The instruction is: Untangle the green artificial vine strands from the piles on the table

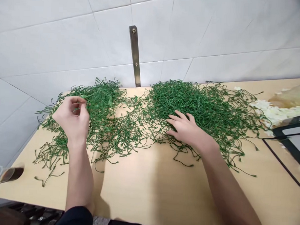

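Thin green artificial flower stems (pixel 189 100) with small knobbed ends lie in a big tangled heap at the back right of the table. A looser heap of the same stems (pixel 124 134) spreads to the left. My left hand (pixel 74 118) is raised over the left heap, thumb and fingers pinched together. A blurred light-green stem (pixel 101 94) runs from its fingertips. My right hand (pixel 186 128) is open, fingers spread, over the front of the right heap; nothing is gripped in it. Whether its fingertips press into the stems is hard to tell.
White artificial petals (pixel 278 112) lie at the right beside a clear plastic bag (pixel 293 94). A black-framed object (pixel 294 139) is near the right edge. A clear cup with dark liquid (pixel 11 175) is at the left edge. A metal bracket (pixel 135 56) is fixed to the tiled wall.
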`<state>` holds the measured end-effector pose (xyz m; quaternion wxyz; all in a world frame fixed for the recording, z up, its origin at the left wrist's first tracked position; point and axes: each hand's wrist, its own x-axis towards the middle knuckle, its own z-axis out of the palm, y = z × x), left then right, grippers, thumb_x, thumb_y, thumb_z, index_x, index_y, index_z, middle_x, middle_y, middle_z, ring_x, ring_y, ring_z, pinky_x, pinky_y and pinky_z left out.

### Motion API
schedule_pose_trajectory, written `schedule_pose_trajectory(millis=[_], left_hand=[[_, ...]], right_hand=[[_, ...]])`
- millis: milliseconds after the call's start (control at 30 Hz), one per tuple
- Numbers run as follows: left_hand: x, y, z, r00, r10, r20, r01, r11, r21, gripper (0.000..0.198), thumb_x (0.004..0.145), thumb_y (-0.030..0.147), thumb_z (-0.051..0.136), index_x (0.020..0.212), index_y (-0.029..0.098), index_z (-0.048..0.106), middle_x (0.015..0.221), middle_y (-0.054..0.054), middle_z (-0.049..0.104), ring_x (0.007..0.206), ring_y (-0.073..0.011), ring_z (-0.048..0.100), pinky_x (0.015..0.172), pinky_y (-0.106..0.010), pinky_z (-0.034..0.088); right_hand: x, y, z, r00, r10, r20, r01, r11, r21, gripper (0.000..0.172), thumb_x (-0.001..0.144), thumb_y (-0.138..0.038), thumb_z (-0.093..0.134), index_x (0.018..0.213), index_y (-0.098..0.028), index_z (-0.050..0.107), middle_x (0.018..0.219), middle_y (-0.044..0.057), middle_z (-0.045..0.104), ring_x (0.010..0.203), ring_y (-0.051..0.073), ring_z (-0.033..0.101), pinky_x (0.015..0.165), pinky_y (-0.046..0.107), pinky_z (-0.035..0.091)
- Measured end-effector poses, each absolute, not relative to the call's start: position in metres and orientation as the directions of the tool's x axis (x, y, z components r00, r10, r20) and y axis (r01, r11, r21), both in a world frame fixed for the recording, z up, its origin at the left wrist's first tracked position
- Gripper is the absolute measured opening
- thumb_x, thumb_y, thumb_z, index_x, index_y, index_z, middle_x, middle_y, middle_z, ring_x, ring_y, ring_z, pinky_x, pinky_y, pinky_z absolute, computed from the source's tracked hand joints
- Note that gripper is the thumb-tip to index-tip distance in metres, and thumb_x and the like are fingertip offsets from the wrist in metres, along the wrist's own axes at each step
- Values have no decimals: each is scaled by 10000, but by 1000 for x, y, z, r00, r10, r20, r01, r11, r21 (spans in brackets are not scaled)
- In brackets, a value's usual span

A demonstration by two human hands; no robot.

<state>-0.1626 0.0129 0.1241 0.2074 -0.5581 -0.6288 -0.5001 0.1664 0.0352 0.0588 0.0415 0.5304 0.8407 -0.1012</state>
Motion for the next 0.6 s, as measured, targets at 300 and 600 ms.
schedule_pose_trajectory(millis=[300,600], left_hand=[[-182,22,111,-171,741,649,972,18,235,126,805,188,578,831,157,697,904,-96,737,894,-259,658,885,-449,505],[-97,72,85,234,900,367,898,-345,273,419,881,112,467,1292,136,543,1248,-146,634,1099,-227,617,962,-367,490]], right_hand=[[204,29,104,-447,872,-200,809,298,-506,623,897,-575,455,1418,-235,486,1484,28,468,1389,294,408,1147,456,369],[231,9,130,-358,894,-271,845,186,-502,644,866,-612,482,1424,-292,476,1413,30,550,1194,329,603,1002,492,510]])
